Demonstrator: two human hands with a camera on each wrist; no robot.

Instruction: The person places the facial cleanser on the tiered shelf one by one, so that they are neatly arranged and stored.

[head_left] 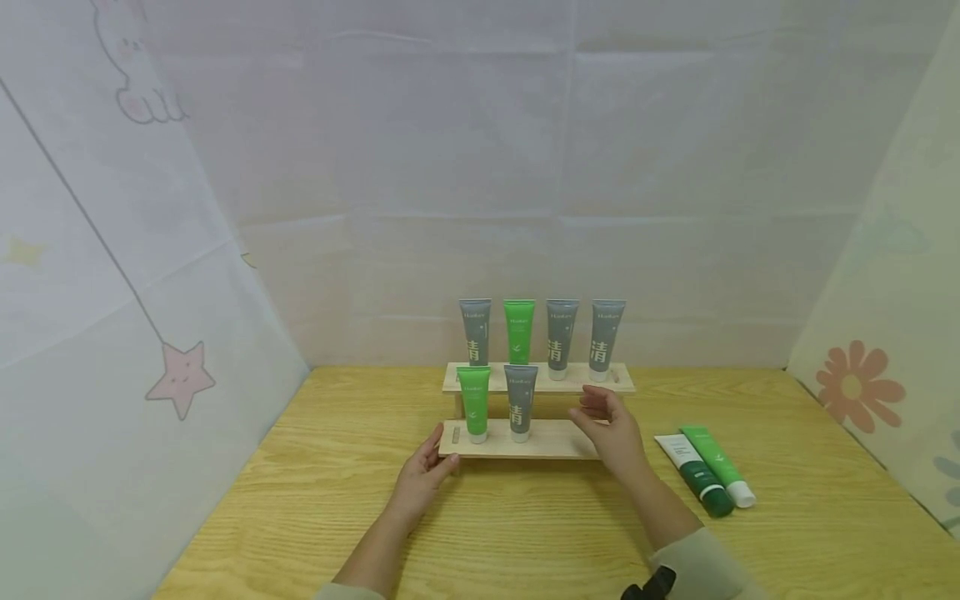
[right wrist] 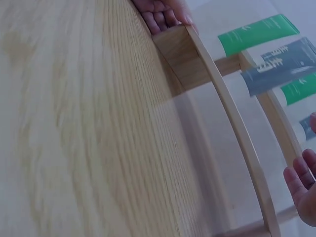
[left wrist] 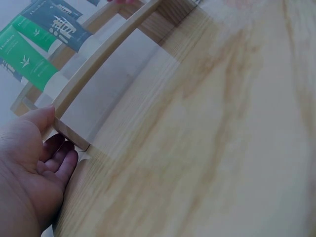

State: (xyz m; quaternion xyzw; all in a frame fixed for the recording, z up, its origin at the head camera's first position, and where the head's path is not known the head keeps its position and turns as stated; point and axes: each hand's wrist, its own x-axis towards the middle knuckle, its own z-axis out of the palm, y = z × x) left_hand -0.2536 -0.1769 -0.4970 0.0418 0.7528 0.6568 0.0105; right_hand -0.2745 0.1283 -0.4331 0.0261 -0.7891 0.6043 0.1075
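Observation:
A two-step wooden rack (head_left: 562, 442) stands on the table. My left hand (head_left: 423, 483) holds the left end of its lower step, thumb at the front corner and fingers curled at the side, as the left wrist view shows. Over the right end of that step is my right hand (head_left: 613, 433), fingers loosely bent around nothing. On the lower step, a green tube (head_left: 474, 402) and a grey tube (head_left: 521, 402) stand upright on their caps towards the left. The upper step bears another green tube (head_left: 519, 329) among grey tubes (head_left: 606, 333).
Right of the rack, a white and dark green tube (head_left: 697, 475) lies beside a green tube (head_left: 716, 462) with a white cap. A pale cloth backdrop (head_left: 525, 167) rises behind the wooden table (head_left: 337, 467), with printed side panels left and right.

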